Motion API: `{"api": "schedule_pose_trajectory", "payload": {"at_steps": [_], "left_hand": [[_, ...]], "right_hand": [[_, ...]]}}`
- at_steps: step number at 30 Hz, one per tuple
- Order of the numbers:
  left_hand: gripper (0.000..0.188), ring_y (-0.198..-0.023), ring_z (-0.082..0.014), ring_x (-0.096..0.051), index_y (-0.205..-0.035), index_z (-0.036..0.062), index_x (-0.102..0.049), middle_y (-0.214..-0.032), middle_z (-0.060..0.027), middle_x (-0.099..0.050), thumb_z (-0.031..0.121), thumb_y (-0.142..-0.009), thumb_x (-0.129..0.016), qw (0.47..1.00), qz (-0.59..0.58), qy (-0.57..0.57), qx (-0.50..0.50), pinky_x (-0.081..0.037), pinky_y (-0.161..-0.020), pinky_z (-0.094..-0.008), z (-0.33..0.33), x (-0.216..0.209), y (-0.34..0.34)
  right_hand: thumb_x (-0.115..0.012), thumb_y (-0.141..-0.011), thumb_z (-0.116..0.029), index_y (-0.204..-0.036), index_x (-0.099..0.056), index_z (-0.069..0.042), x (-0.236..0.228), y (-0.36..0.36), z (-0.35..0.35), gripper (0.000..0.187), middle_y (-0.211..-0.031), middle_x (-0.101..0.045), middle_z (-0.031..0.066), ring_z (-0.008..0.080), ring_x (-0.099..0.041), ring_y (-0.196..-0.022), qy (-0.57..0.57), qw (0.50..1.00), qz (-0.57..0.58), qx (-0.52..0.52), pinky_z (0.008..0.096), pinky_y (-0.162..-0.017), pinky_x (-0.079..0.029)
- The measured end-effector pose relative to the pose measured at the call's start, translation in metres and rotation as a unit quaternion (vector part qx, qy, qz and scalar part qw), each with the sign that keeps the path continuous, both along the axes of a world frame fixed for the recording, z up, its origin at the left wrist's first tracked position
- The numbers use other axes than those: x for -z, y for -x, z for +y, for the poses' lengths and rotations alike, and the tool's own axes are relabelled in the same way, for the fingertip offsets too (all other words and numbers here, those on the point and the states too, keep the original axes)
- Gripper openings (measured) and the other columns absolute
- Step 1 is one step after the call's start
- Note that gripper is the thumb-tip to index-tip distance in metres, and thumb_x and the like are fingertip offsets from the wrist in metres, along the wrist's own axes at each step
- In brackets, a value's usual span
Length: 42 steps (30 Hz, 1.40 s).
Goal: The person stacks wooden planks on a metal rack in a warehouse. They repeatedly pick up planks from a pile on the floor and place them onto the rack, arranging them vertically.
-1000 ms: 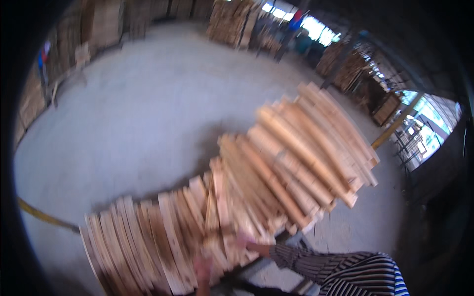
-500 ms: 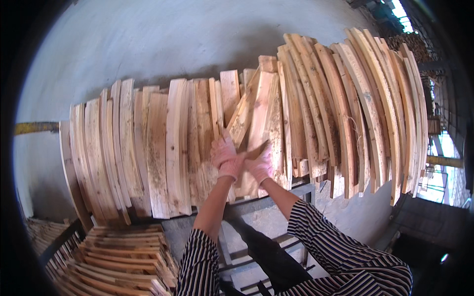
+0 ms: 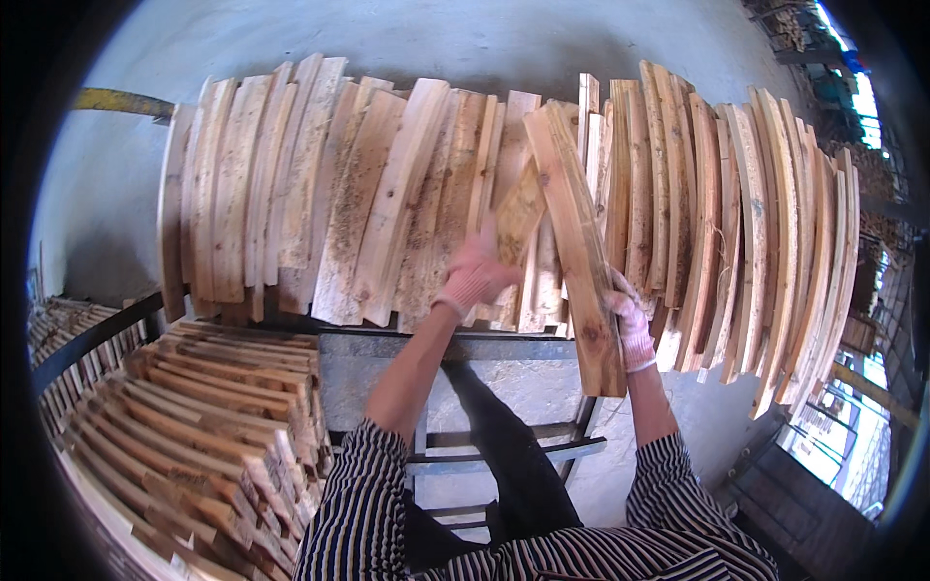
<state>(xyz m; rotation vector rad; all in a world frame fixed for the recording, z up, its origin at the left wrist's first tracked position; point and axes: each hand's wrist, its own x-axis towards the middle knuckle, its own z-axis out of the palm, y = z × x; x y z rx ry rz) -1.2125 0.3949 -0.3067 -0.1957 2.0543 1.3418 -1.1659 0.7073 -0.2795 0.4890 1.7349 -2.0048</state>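
Note:
Both hands wear pink gloves. My right hand (image 3: 630,320) is closed around the right edge of a wooden board (image 3: 579,242), which is raised at a slant over the row of boards. The board's near end sticks out past the row's front edge. My left hand (image 3: 477,276), somewhat blurred, is over the boards to the left with its fingers apart and nothing visible in it. Just beyond its fingers, a shorter slanted board (image 3: 520,208) lies partly behind the held one.
Boards stand side by side in a long row (image 3: 387,213) on a dark metal frame (image 3: 455,346). At the lower left is another stack of boards (image 3: 194,416). A yellow bar (image 3: 126,101) juts out at the far left. My legs show below the frame.
My hands have moved apart. The right has shifted right and brought the board nearer and upward, its near end now past the row. My view has also shifted.

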Motion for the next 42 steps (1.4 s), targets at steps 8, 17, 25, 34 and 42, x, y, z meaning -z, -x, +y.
{"api": "schedule_pose_trajectory", "payload": {"at_steps": [8,17,25,34,42], "left_hand": [[0.092,-0.118,-0.0106,-0.054,-0.165,0.0081,-0.015,-0.145,-0.0037,-0.049,0.020,-0.095,-0.072,0.836,-0.138,-0.423,-0.321,-0.046,-0.100,-0.0257,0.032,-0.055,-0.196],[0.090,-0.125,-0.0422,-0.055,-0.141,0.0001,-0.053,-0.138,-0.0262,-0.058,0.057,-0.078,-0.081,0.899,0.174,0.299,-0.269,-0.044,-0.108,-0.0457,-0.073,0.087,-0.145],[0.092,-0.112,-0.0363,-0.065,-0.133,0.0044,-0.045,-0.131,-0.0197,-0.057,0.061,-0.071,-0.083,0.928,0.008,0.371,-0.005,-0.056,-0.089,-0.0481,-0.131,0.129,-0.057],[0.052,-0.078,-0.0236,-0.074,-0.107,-0.0003,-0.069,-0.088,-0.0143,-0.076,0.038,-0.075,-0.085,0.993,-0.064,-0.012,-0.100,-0.060,-0.068,-0.0376,-0.104,-0.013,-0.116],[0.090,-0.125,-0.0286,-0.059,-0.148,-0.0005,-0.039,-0.134,-0.0214,-0.059,0.032,-0.078,-0.086,0.972,-0.062,0.002,-0.228,-0.047,-0.107,-0.0389,-0.021,-0.187,-0.234]], "right_hand": [[-0.076,-0.088,-0.013,-0.159,-0.035,-0.013,-0.006,-0.070,-0.142,0.081,-0.128,-0.065,0.0116,0.0186,-0.065,-0.104,-0.083,0.990,-0.104,0.041,0.0319,-0.077,-0.057],[-0.080,-0.088,-0.021,-0.127,-0.058,-0.007,0.012,-0.061,-0.166,0.046,-0.102,-0.069,0.0070,0.0215,-0.071,-0.089,0.127,0.954,-0.272,-0.012,0.0365,-0.075,-0.062],[-0.081,-0.088,-0.031,-0.127,-0.059,-0.001,-0.038,-0.060,-0.126,0.054,-0.106,-0.070,0.0080,0.0198,-0.071,-0.094,0.153,0.946,-0.284,-0.018,0.0351,-0.081,-0.061],[-0.082,-0.087,-0.029,-0.142,-0.048,-0.006,-0.024,-0.086,-0.129,0.069,-0.113,-0.067,0.0079,0.0191,-0.068,-0.098,0.117,0.973,-0.187,-0.070,0.0344,-0.084,-0.059],[-0.076,-0.094,-0.020,-0.139,-0.055,-0.005,-0.078,-0.115,-0.172,0.051,-0.120,-0.069,0.0097,0.0195,-0.070,-0.107,0.237,0.928,-0.271,-0.098,0.0364,-0.088,-0.060]]}}
